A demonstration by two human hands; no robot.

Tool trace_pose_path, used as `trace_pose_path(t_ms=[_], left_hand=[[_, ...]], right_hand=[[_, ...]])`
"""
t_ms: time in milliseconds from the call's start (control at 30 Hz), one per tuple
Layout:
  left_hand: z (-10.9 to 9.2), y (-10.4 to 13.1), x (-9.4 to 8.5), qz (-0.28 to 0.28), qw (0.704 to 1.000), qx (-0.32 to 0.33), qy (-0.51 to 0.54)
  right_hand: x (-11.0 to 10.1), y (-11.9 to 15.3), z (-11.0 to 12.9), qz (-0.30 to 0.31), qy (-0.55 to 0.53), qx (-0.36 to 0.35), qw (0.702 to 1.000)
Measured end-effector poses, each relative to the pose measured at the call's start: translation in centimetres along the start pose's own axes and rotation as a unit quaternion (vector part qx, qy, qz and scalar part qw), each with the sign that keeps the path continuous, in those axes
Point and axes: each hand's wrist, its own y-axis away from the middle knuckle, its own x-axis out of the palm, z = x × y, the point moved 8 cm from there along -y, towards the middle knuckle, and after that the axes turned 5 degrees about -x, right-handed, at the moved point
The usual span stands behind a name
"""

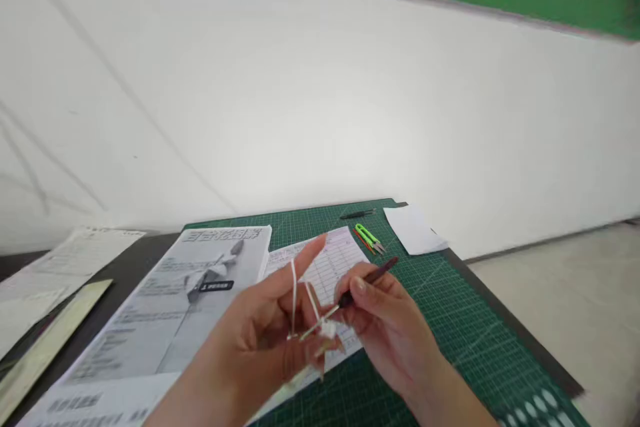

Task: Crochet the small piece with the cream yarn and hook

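My left hand (260,333) is raised above the papers, its index finger stretched up with a white yarn (294,293) looped round it. Its thumb and other fingertips pinch a small white piece (327,329) of what looks like yarn work. In my right hand (387,320) is a crochet hook (367,282) with a dark handle, held between thumb and fingers. The hook's metal shaft points down and left, reaching the yarn at my left fingertips. Blur hides the exact stitches.
A green cutting mat (450,320) covers much of the dark table. On it lie green thread snips (369,237), black tweezers (357,214), a white sheet (414,229) and a printed chart (345,260). Left are a printed booklet (165,293), a pale strip (55,340) and more papers (75,260).
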Motion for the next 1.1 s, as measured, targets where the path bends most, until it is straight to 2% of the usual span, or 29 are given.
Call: trace_pose_path(t_ms=[133,367,833,1100], left_hand=[[0.28,0.23,-0.18,-0.048,0.998,-0.032,0.029],[0.36,0.20,-0.17,-0.058,0.997,-0.039,0.022],[0.38,0.16,0.07,-0.036,0.998,-0.053,0.029],[-0.05,0.21,0.30,-0.024,1.000,-0.017,-0.001]], right_hand=[[0.09,0.20,0.05,0.003,0.000,0.001,1.000],[-0.03,0.30,-0.18,0.004,0.021,0.009,1.000],[0.48,0.36,0.11,0.026,0.008,0.018,0.999],[0.38,0.13,0.29,0.019,0.011,0.004,1.000]])
